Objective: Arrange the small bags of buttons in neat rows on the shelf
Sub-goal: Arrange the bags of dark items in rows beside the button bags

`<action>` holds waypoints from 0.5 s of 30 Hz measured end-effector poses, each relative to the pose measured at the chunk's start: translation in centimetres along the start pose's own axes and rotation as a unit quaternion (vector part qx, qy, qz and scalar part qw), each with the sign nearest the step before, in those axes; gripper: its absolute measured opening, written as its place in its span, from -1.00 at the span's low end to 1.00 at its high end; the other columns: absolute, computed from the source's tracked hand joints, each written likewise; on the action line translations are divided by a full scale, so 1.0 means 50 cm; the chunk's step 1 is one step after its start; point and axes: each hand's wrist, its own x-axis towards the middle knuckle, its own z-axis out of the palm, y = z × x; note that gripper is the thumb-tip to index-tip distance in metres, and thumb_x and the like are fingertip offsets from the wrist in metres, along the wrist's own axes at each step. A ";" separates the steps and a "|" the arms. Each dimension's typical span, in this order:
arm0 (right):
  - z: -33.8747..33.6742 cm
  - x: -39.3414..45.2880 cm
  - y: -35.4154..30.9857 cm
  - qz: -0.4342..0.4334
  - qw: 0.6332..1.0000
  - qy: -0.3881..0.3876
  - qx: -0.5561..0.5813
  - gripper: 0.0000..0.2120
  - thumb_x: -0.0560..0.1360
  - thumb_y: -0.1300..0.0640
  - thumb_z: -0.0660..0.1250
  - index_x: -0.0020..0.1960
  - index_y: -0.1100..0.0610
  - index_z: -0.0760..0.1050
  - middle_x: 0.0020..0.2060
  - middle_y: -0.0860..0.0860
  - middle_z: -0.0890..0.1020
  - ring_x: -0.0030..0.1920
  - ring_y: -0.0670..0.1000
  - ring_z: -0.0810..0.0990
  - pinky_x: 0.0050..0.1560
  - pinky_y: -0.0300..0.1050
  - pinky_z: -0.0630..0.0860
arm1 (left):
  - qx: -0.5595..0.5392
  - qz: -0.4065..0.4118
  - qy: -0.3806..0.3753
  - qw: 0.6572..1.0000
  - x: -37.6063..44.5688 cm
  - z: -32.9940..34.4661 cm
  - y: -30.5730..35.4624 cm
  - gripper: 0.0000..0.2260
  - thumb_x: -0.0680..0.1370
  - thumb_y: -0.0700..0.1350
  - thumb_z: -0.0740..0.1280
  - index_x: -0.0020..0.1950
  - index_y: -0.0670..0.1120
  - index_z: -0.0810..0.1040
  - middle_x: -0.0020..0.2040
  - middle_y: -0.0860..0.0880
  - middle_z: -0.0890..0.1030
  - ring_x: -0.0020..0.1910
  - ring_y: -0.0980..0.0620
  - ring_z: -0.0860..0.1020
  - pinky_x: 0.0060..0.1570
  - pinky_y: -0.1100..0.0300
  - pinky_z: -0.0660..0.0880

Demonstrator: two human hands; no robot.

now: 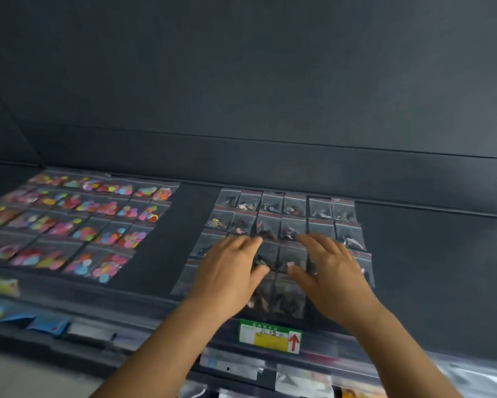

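1. Dark shelf (414, 254) with a dark back wall behind it; a green and yellow label with a red arrow (270, 336) is fixed on the front edge, and more packets sit on a lower level, blurred.
2. Dark-button bags (271, 205) lie in a grid from the back edge toward the front edge, right of the shelf's middle. Colourful-button bags (103, 208) form a second grid toward the left edge, well apart from the first.
3. Left hand (230, 271) rests flat on the left part of the dark grid, fingers spread and gripping nothing. Right hand (332, 271) lies the same way just beside it, palm down on the bags. The two hands are close but not touching.
4. Handling, as a judgement: the bags look like thin clear plastic zip pouches, light, limp and slippery on the smooth shelf, with loose buttons lumping inside. Flat-palm nudging suits them; to lift one, pinch the sealed red-striped top strip or a corner, since the lumpy middle shifts.
5. Count, dark grid: six bags across the back row, about five rows deep; hands cover several, so the total is uncertain, roughly thirty.
6. Count, colourful grid: about five rows; the left part is blurred and cut off by the frame, so no firm count.
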 end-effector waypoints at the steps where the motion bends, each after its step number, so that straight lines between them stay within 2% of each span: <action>1: 0.007 0.008 -0.024 -0.018 1.000 -0.009 0.004 -0.40 0.53 -0.17 0.20 0.49 -0.02 0.14 0.45 -0.06 0.26 0.44 0.06 0.19 0.44 -0.02 0.16 | 0.003 -0.015 0.004 1.000 -0.014 -0.012 -0.024 -0.49 0.58 0.14 0.18 0.49 0.03 0.21 0.43 0.07 0.35 0.39 0.05 0.29 0.35 0.15 0.24; 6: 0.052 0.045 -0.166 -0.083 0.996 -0.035 0.022 -0.37 0.54 -0.17 0.18 0.52 -0.04 0.04 0.49 -0.08 0.16 0.49 0.01 0.08 0.47 -0.01 0.05 | 0.014 -0.095 0.017 0.995 -0.095 -0.069 -0.152 -0.49 0.58 0.16 0.15 0.50 0.03 0.19 0.44 0.07 0.33 0.41 0.06 0.25 0.36 0.18 0.20; 12: 0.143 0.077 -0.381 -0.146 0.987 -0.062 0.039 -0.38 0.53 -0.20 0.17 0.51 -0.05 0.06 0.48 -0.09 0.17 0.47 -0.01 0.10 0.47 0.00 0.09 | 0.020 -0.170 0.040 0.984 -0.208 -0.141 -0.325 -0.49 0.58 0.14 0.17 0.49 0.02 0.20 0.40 0.05 0.37 0.37 0.04 0.30 0.34 0.16 0.24; 15: 0.194 0.089 -0.498 -0.170 0.981 -0.075 0.049 -0.38 0.53 -0.20 0.17 0.51 -0.06 0.07 0.48 -0.10 0.17 0.48 -0.01 0.08 0.45 0.01 0.07 | 0.021 -0.192 0.042 0.980 -0.262 -0.179 -0.423 -0.49 0.58 0.14 0.16 0.49 0.03 0.19 0.44 0.05 0.33 0.41 0.06 0.25 0.38 0.16 0.22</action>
